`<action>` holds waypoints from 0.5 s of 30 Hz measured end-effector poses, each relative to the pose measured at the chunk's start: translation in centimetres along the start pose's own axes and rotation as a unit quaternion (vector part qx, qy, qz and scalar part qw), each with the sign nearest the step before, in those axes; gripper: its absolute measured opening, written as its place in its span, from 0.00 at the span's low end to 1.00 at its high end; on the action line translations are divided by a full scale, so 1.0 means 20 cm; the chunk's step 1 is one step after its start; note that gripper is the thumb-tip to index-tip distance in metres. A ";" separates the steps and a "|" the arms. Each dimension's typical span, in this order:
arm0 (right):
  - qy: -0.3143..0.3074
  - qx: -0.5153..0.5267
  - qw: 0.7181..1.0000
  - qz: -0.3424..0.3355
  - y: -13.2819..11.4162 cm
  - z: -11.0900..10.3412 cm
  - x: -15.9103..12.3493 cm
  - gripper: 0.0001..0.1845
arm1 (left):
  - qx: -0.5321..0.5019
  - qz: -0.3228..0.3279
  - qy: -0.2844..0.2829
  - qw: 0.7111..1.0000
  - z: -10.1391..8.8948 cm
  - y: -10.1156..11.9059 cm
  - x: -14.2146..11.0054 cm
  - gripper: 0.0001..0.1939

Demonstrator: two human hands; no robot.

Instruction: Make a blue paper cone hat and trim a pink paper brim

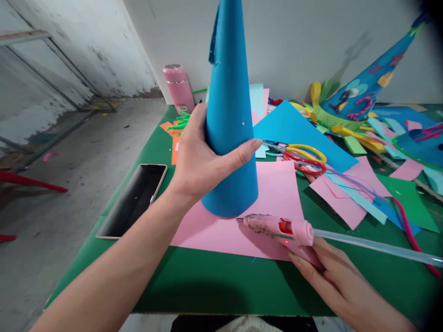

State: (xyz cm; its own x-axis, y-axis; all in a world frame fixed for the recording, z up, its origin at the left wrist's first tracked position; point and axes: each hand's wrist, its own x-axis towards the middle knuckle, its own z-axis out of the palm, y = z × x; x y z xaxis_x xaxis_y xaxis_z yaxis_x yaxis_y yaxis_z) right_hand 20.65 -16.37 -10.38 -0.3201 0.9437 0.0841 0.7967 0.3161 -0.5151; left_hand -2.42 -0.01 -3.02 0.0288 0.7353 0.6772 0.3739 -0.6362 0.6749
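My left hand (204, 159) is wrapped round the middle of a tall blue paper cone (230, 106), thumb across its front. The cone stands upright on a pink paper sheet (273, 198) on the green table (207, 281). My right hand (332, 276) grips the handle of a pink hot glue gun (284, 228). The gun lies low over the pink sheet, its crusted nozzle pointing left just below the cone's base edge. A clear glue stick (380, 246) sticks out of the gun's back toward the right.
A phone (133, 200) lies face up at the table's left edge. Scissors with yellow and red handles (304, 157) rest on a blue sheet (297, 129). A pink bottle (178, 87) stands at the back. A decorated blue cone (367, 90) and paper scraps crowd the right.
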 end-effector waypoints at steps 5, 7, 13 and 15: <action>-0.003 0.008 1.000 0.015 0.01 0.00 0.00 0.15 | 0.011 -0.005 -0.011 1.000 0.00 0.00 -0.01 0.25; -0.001 0.010 1.000 0.021 0.01 0.00 0.00 0.15 | 0.008 0.002 -0.013 1.000 0.00 0.00 -0.01 0.25; -0.025 0.008 0.999 0.031 0.02 0.00 -0.03 0.14 | 0.005 0.011 -0.013 1.000 0.00 0.01 -0.01 0.24; -0.019 0.007 0.999 0.026 0.02 0.00 -0.03 0.14 | 0.009 0.004 -0.012 1.000 0.00 0.01 -0.01 0.25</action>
State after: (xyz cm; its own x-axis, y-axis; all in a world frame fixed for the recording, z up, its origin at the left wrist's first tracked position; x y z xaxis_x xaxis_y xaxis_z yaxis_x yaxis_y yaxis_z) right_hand 21.17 -16.77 -10.66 -0.2980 0.9543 0.0241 0.8056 0.2650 -0.5299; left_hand -2.43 -0.26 -2.95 0.0542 0.7361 0.6747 0.3906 -0.6375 0.6641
